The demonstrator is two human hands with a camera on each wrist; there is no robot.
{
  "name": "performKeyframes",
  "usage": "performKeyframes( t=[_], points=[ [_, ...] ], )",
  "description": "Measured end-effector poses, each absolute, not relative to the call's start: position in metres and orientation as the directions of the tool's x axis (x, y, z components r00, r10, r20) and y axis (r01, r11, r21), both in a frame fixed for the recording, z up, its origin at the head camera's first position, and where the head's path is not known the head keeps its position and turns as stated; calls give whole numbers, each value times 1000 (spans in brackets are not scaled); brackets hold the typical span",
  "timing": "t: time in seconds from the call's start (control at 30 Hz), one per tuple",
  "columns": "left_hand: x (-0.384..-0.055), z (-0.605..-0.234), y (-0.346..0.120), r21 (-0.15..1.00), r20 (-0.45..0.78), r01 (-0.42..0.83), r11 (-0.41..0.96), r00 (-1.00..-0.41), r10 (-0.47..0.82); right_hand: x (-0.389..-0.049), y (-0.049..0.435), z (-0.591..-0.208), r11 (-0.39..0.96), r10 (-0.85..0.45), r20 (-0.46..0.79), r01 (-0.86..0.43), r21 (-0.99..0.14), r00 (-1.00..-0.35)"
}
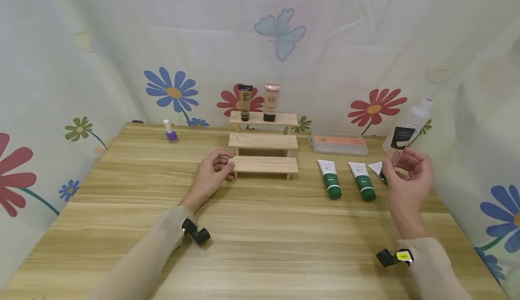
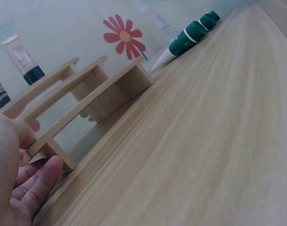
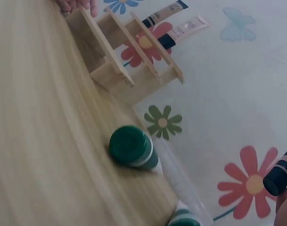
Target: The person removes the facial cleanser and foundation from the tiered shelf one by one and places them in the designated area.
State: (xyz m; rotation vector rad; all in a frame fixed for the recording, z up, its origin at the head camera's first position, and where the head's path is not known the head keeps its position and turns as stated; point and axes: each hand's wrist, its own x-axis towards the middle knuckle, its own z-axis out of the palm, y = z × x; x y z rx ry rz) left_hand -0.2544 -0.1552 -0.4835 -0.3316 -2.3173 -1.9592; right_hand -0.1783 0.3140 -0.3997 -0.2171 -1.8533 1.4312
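My left hand (image 1: 214,169) grips the left end of the lowest step of a three-tier wooden display stand (image 1: 263,164); in the left wrist view its fingers (image 2: 42,181) curl at the step's end. On the top tier stand a gold-and-black tube (image 1: 245,101) and a pink BB cream tube (image 1: 271,102), both cap down. At the right, my right hand (image 1: 412,187) holds a cosmetic tube (image 1: 399,144) upright above the table, between thumb and fingers. Its dark cap (image 3: 276,181) points down in the right wrist view.
Two green-and-white tubes (image 1: 330,179) (image 1: 362,181) lie right of the stand; a third white tube (image 1: 377,168) is partly hidden behind my right hand. Behind them are a clear plastic case (image 1: 340,144) and a white bottle (image 1: 418,115). Purple nail polish (image 1: 171,134) stands back left.
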Motion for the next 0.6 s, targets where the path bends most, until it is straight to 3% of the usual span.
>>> performKeyframes(
  t=[0.37, 0.6],
  points=[
    [-254, -484, -153, 964, 197, 214, 157, -974, 113, -138, 345, -426, 353, 674, 333, -109, -929, -659],
    [-256, -484, -153, 960, 211, 226, 166, -972, 104, -120, 356, -441, 389, 635, 278, -13, -921, -720]
  ],
)
